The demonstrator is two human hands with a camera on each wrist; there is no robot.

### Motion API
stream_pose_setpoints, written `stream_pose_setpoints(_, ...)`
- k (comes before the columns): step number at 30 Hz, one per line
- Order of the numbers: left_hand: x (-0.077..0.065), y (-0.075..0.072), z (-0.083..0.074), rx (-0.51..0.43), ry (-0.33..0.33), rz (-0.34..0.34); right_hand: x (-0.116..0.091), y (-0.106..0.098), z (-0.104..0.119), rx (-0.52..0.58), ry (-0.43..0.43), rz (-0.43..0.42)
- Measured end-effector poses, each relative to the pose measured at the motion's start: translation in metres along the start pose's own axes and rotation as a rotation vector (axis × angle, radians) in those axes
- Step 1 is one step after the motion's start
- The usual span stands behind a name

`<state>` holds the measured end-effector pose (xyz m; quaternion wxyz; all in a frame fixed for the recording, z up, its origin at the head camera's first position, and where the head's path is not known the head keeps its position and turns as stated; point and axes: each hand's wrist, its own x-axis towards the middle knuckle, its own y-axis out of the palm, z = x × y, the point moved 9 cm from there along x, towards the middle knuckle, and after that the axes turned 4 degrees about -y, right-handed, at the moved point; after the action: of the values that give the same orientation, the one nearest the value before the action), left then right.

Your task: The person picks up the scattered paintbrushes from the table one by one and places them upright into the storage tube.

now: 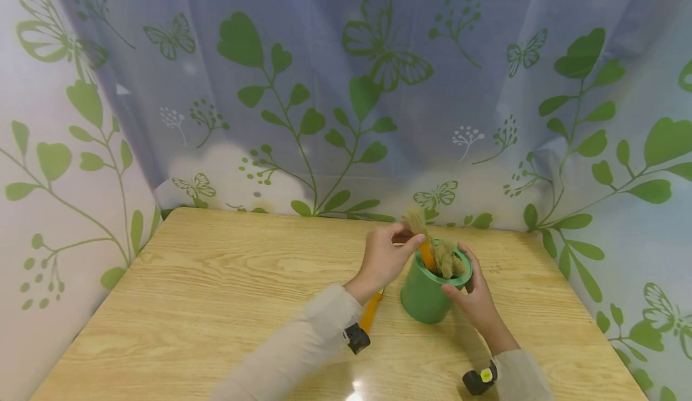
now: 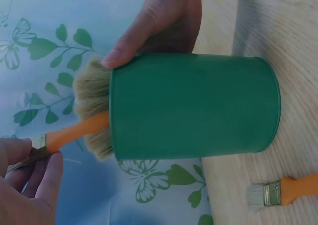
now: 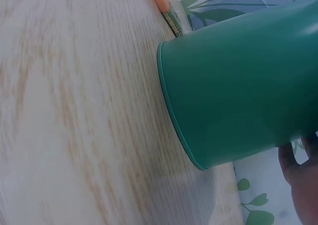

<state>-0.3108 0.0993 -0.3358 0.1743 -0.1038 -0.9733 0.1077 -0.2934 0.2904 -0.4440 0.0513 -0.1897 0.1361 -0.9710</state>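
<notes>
A paintbrush with an orange handle [image 1: 426,256] is pinched in my left hand [image 1: 385,254], bristles up. Fingers and thumb hold it at the metal ferrule in the left wrist view, and the handle's lower end dips inside the green can [image 1: 427,296]. The can stands upright on the table. My right hand [image 1: 478,305] grips it near the rim from the right, thumb toward the front. Tan bristles [image 2: 93,81] of other brushes stick up out of the can; their handles are hidden inside.
Another orange-handled paintbrush [image 2: 298,187] lies on the wooden table [image 1: 243,269] left of the can, partly behind my left wrist in the head view. A curtain [image 1: 324,119] with green leaves and butterflies hangs along the table's back edge and sides.
</notes>
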Motion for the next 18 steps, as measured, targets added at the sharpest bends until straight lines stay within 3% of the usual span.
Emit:
stream_pose_setpoints(5,-0.003,0.008,0.001,0.07,0.002,0.029,0.0,0.001,-0.001,0.004,-0.001,0.001)
stream_pose_setpoints(18,-0.005,0.005,0.02,0.032,-0.05,0.039,-0.001,0.002,0.001,0.001,0.009,-0.001)
